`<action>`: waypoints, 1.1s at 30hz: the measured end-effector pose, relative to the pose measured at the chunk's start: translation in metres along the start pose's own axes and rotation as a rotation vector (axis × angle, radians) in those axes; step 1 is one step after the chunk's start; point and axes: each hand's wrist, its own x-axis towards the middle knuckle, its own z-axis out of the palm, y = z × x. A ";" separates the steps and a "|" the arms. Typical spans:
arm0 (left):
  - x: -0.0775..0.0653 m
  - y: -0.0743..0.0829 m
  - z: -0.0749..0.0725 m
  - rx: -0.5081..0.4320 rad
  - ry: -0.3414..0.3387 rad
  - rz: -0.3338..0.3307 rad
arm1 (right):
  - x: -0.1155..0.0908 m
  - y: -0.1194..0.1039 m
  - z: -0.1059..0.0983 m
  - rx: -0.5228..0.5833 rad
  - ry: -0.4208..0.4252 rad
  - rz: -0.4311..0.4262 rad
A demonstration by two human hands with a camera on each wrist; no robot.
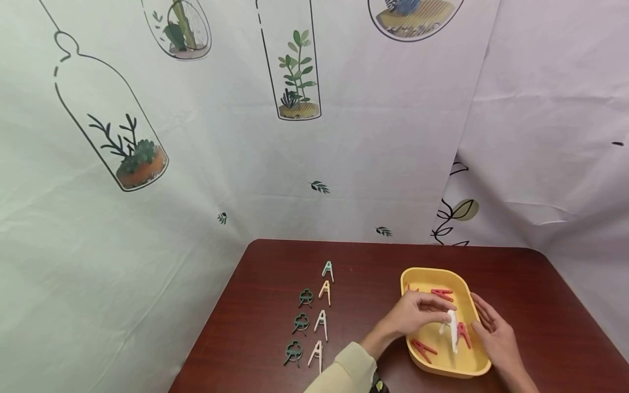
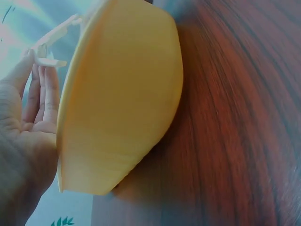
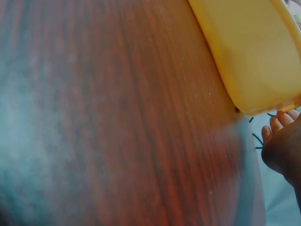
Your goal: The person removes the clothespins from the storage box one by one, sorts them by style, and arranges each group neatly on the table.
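Sleeve (image 1: 346, 371) foremost, my left hand (image 1: 416, 314) pinches a white peg (image 1: 454, 334) over the tray (image 1: 472, 363), toward the tabletop's right edge (image 1: 570, 311); so fingertip a hold could slip (or snag a red peg (image 1: 463, 335)). My right hand (image 1: 497, 334), relaxed, touches the tray.

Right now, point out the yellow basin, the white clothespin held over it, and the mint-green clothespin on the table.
Yellow basin (image 2: 124, 89): left wrist view, on its outer wall.
White clothespin (image 1: 454, 333): head view, midway along its right-hand leg.
Mint-green clothespin (image 1: 327, 268): head view, on its middle.
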 end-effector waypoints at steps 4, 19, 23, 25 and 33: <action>-0.001 0.001 -0.002 -0.097 0.122 0.018 | 0.000 -0.002 0.000 0.018 -0.002 0.007; -0.033 0.014 -0.058 -0.218 0.530 0.067 | -0.001 -0.001 -0.001 -0.058 -0.003 0.043; -0.054 0.022 -0.074 -0.192 0.594 0.040 | -0.001 -0.001 -0.001 -0.049 -0.001 0.039; -0.066 0.025 -0.083 -0.174 0.612 0.024 | -0.001 -0.001 -0.001 -0.033 0.000 0.041; -0.127 0.039 -0.112 0.022 0.623 -0.089 | -0.001 -0.002 -0.001 -0.055 -0.003 0.067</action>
